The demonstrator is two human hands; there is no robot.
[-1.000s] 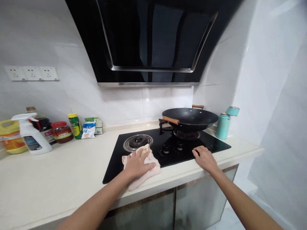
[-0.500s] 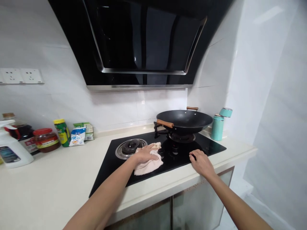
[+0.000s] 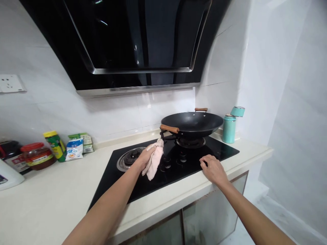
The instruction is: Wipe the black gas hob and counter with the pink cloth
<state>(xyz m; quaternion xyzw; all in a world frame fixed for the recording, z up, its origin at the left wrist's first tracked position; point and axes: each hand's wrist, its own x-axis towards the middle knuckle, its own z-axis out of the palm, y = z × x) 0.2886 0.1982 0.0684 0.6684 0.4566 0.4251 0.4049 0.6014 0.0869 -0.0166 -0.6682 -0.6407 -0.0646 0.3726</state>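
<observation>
My left hand is closed around a pale pink cloth, whose loose end hangs down over the black glass cooktop. It is beside the left burner, partly covering it. Two control knobs stand just right of the cloth. My right hand rests at the cooktop's front right edge with its fingers loosely bent and nothing in it. Behind both hands, a black wok with wooden handles sits over the right burner.
A turquoise flask with its lid tipped up stands right of the wok. Along the left counter are a red-lidded jar, a yellow-capped container, small packets and a white bottle. A black range hood hangs above.
The cloth was spread flat under my left hand on the cooktop; now it is bunched in the grip and lifted at its front. My right hand stays at the edge. The view has shifted right.
</observation>
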